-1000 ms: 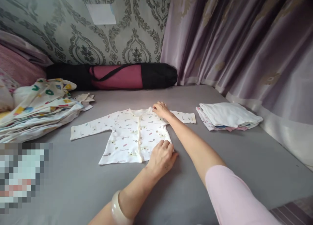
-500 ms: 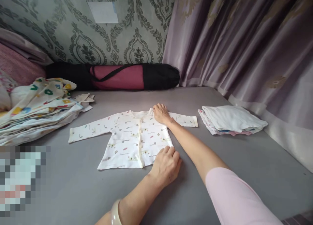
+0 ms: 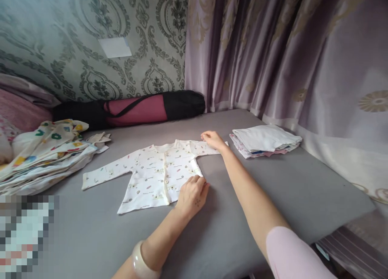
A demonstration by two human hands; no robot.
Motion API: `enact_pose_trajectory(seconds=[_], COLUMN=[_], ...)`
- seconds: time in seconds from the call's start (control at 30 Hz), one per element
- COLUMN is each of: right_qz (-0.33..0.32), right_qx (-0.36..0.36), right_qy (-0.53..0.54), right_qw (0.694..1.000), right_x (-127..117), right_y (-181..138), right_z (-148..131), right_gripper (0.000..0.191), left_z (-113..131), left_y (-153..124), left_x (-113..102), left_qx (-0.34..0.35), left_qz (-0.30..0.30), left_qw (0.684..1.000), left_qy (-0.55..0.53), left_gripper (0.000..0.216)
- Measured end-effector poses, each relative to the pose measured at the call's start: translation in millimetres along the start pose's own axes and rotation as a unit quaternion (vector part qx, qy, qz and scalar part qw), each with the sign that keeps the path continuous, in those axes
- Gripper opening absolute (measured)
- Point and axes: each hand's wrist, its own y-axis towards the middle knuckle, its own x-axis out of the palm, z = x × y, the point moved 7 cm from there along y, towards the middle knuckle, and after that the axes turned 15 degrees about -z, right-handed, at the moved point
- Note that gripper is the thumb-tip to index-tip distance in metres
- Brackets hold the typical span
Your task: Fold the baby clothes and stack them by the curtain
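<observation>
A white long-sleeved baby shirt [image 3: 151, 170] with small prints and a buttoned cream front band lies spread flat, its collar away from me. At its lower right edge, my left hand [image 3: 191, 193] has its fingers curled down and closed on the side hem; the fingertips are partly hidden. My right hand [image 3: 213, 140] is over the right sleeve, with loosely bent fingers near its upper edge. I see no cloth lifted in it.
On the grey bed surface [image 3: 242, 206], a pile of clothes [image 3: 54, 158] lies left and a folded stack [image 3: 266, 138] lies right. A black and maroon long bag [image 3: 136, 109] rests along the wall. Purple curtains [image 3: 273, 61] hang at right.
My right hand has moved from the shirt's shoulder outward to the right along the sleeve. My left hand stays at the lower side hem. The view has turned slightly right.
</observation>
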Motion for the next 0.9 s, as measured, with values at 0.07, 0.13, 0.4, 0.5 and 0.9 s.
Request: enact_pose_trajectory(seconds=[0.07, 0.13, 0.4, 0.5, 0.9], right_qz=[0.029, 0.062, 0.146, 0.162, 0.135], right_qx=[0.039, 0.069, 0.128, 0.140, 0.208], right_qy=[0.016, 0.020, -0.019, -0.072, -0.246], right_qw=[0.999, 0.995, 0.981, 0.974, 0.937], right_x=[-22.2, -42.0, -79.4, -83.8, -77.2], right_y=[-18.8, -33.0, -52.8, -55.7, -42.0], right_z=[16.2, 27.9, 53.2, 58.1, 67.4], right_gripper=[0.021, 0.021, 0.015, 0.020, 0.031], left_z=[-3.8, -8.9, -65.9, -107.8, -186.5], left_y=[1.7, 4.2, 24.1, 31.5, 42.9], left_x=[-3.5, -8.2, -45.8, -59.2, -87.3], left_qx=[-0.010, -0.007, 0.068, 0.017, -0.238], left_qz=[-0.016, -0.037, 0.028, 0.089, 0.039], left_qw=[0.999, 0.997, 0.996, 0.996, 0.970], left_qy=[-0.038, -0.073, -0.040, 0.018, -0.005], left_gripper=[0.017, 0.016, 0.023, 0.026, 0.028])
